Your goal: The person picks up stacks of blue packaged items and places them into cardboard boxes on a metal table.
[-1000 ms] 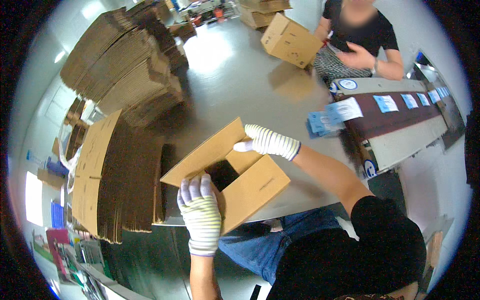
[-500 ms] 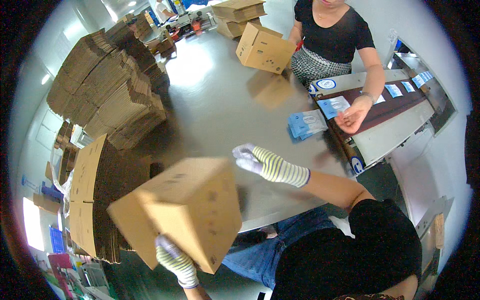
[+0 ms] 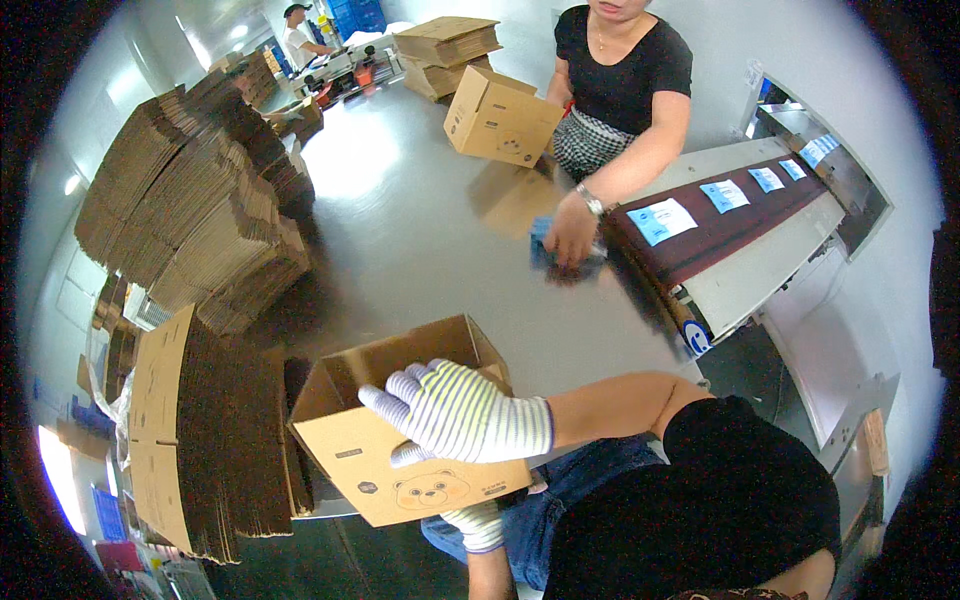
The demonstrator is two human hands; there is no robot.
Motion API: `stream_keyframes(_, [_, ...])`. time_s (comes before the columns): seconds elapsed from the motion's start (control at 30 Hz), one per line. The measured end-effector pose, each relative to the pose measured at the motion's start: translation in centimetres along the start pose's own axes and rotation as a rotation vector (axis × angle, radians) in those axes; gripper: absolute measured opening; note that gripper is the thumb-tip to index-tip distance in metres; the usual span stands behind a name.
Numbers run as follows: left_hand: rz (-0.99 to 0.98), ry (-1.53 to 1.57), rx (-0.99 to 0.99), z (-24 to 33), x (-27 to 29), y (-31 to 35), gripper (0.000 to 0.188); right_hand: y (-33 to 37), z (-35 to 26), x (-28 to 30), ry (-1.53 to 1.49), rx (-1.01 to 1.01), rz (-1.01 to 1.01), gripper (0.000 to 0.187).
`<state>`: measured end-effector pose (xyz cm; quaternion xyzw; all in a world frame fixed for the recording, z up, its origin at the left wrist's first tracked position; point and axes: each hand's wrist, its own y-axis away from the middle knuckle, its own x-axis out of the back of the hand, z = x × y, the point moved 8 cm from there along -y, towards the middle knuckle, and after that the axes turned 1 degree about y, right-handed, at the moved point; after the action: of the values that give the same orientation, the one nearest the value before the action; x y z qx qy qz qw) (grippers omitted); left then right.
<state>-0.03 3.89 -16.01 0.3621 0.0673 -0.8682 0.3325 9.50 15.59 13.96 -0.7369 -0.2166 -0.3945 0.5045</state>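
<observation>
An open cardboard box (image 3: 350, 455) with a bear face printed on its near side is tilted in front of me, its opening facing up and away. My left hand (image 3: 478, 524), in a striped glove, supports it at the lower near edge; its fingers are hidden behind the box. My right hand (image 3: 455, 412), gloved alike, lies across the near upper rim with fingers stretched out and thumb apart. Whether it touches the cardboard I cannot tell.
Stacks of flattened cartons (image 3: 190, 210) and upright carton blanks (image 3: 160, 430) line the left. Across the metal table (image 3: 400, 250), a co-worker's hand (image 3: 572, 235) is over blue packets (image 3: 543, 232), beside another box (image 3: 505, 120). Packets (image 3: 662, 221) lie along a conveyor (image 3: 720, 240) at right.
The box has turned so its opening and bear print show. My right hand has come left over it, and my left has moved right beneath it. The co-worker's hand has reached the table packets.
</observation>
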Motion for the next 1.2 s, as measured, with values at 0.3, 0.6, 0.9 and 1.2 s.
stream_keyframes(0.3, [0.201,-0.753,-0.239,14.3,8.7,-2.1,0.064,4.4,-3.0,-4.9,0.026,0.342,-0.019,0.059])
stream_keyframes(0.6, [-0.61,-2.076,-0.947,21.0,-14.6,2.5,0.055,3.6,4.7,-6.1,-0.328,0.246,-0.096,0.032])
stream_keyframes(0.9, [-0.59,-2.029,-0.932,21.4,-13.2,0.6,0.049,1.7,5.0,-6.8,-0.469,-0.011,0.347,0.019])
stream_keyframes(1.2, [-0.672,-2.047,-0.908,19.9,-13.5,1.1,0.034,-0.6,5.0,-9.8,-0.58,0.052,0.346,0.016])
